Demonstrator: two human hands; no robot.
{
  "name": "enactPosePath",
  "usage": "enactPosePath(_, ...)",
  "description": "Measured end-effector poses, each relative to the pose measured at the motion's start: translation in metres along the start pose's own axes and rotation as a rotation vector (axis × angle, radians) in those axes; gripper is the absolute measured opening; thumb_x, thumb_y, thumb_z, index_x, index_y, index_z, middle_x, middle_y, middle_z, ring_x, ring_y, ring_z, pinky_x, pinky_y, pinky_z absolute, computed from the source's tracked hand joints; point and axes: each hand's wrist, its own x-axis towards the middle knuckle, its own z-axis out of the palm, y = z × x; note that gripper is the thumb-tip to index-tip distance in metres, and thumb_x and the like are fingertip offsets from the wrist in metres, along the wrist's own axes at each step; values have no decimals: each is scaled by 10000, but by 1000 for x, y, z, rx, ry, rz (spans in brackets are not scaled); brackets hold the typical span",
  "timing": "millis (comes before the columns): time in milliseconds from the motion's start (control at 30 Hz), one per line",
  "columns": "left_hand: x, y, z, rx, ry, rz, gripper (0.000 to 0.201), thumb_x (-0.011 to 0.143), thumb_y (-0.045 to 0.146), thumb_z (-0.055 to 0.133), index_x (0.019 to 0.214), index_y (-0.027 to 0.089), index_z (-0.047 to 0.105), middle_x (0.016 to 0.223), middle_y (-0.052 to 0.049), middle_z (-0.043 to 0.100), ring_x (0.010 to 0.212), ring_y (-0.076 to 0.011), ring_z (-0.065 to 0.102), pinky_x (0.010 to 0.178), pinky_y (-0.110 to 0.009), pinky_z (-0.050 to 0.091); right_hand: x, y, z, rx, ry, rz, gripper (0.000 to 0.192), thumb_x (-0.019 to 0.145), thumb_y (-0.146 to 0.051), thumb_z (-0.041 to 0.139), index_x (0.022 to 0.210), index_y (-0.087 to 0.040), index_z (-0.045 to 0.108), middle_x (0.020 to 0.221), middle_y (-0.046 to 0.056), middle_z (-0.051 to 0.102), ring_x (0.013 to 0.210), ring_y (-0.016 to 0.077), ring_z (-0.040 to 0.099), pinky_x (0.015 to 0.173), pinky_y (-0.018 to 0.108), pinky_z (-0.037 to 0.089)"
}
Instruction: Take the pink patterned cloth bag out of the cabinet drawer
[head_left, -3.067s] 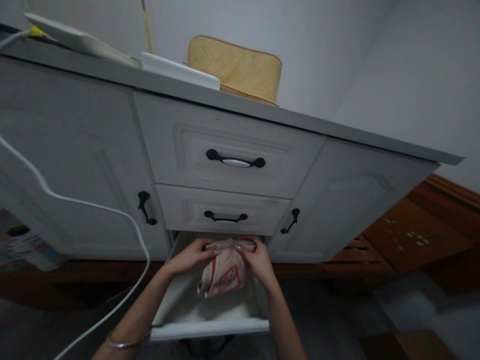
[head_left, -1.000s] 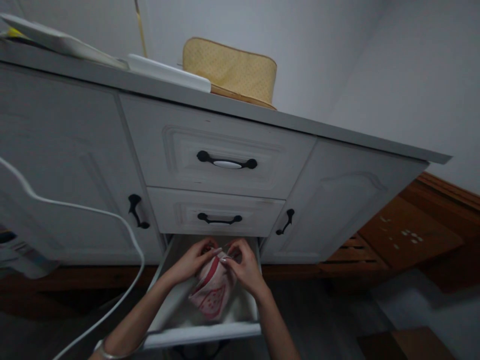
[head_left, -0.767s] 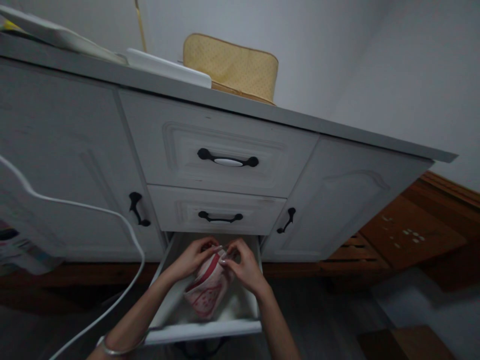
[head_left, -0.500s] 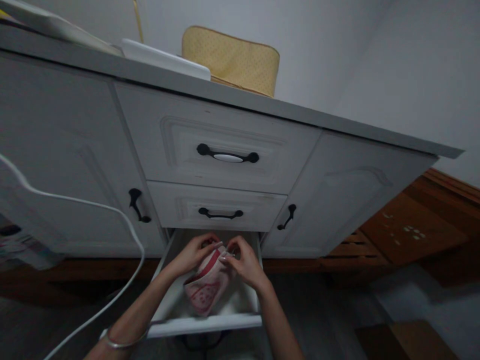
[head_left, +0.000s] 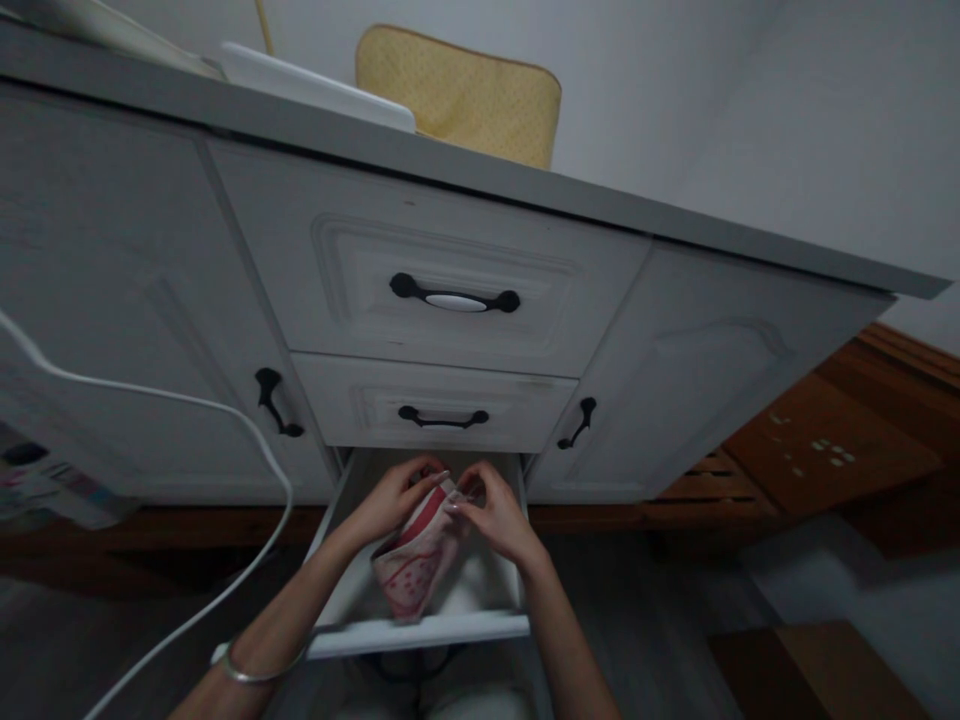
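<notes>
Left hand (head_left: 394, 501), right hand (head_left: 496, 512) close by, both pinching

Matt, soft-looking pink cloth (head_left: 417, 560) hangs near the front edge of a smooth white drawer (head_left: 442, 633); above the front edge of a matt grey countertop (head_left: 600, 203), a smooth, plastic-looking white tray (head_left: 315, 90) neighbors a dotted, textured yellow case (head_left: 457, 95).

Countertop (head_left: 637, 214): grey; you see a white tray (head_left: 319, 91) left of a yellow case (head_left: 459, 95).
Cable (head_left: 150, 390): white, curving before the cabinet door (head_left: 127, 240) on your left.
Wooden furniture (head_left: 832, 435): to your right, pale marks; brown box (head_left: 840, 665) lower.
</notes>
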Motion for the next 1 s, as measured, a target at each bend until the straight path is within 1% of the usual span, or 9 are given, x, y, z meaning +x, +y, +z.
enactPosePath(133,0,-2,-1,-19,7,11,320,945,440,535,1002,145,646,972,-34,666,935,-162,610,856,-259,433,-1,-3,-2,-63,-47,-23,202,742,-197,757,852,-160,592,914,11,558,855,138,545,767,262,413)
enactPosePath(200,-1,-1,1,-10,2,23,313,947,438,535,993,148,642,961,-29,662,929,-157,607,856,-255,431,-1,-4,-2,-70,-50,-51,171,754,-203,755,818,-158,603,928,18,549,880,139,548,792,264,413)
enactPosePath(333,-3,2,7,9,-15,25,320,947,444,531,975,144,637,931,-31,659,892,-155,609,808,-251,437,-1,-5,-3,-11,11,-117,176,769,-222,755,788,-157,592,1014,32,567,989,149,562,884,276,415)
enactPosePath(433,-2,2,12,5,-33,4,336,944,452,526,974,135,633,900,-36,654,835,-154,602,738,-246,433,0,-3,-3,23,59,-160,206,767,-196,750,734,-151,552,982,28,599,959,143,577,847,266,427)
enactPosePath(533,-2,1,14,4,-26,10,347,934,465,538,967,136,642,882,-37,657,815,-155,597,728,-248,428,0,-3,-2,32,98,-177,208,762,-176,747,712,-152,546,910,23,606,891,137,584,792,259,436)
enactPosePath(667,-2,2,16,-1,30,10,336,919,451,561,935,130,658,862,-40,665,791,-151,608,714,-245,438,0,-3,-1,65,164,-180,197,756,-197,755,697,-151,572,926,34,603,898,137,593,787,256,446)
enactPosePath(800,-4,5,19,-38,38,15,331,907,442,582,903,120,656,846,-43,660,785,-146,602,710,-238,446,1,-2,-1,54,171,-166,195,747,-221,763,699,-153,586,904,36,593,877,138,586,779,259,442)
enactPosePath(933,-4,5,22,-89,53,-13,360,902,467,588,873,112,644,785,-30,622,725,-118,547,643,-214,421,2,-1,-1,53,191,-133,196,739,-225,761,720,-155,579,854,28,585,826,139,568,743,262,427)
enactPosePath(1000,-4,5,22,-130,48,-53,392,895,495,588,861,107,630,746,-20,583,673,-104,504,583,-204,395,2,-1,-1,69,193,-96,206,735,-236,760,715,-153,573,852,29,591,822,143,570,740,266,426)
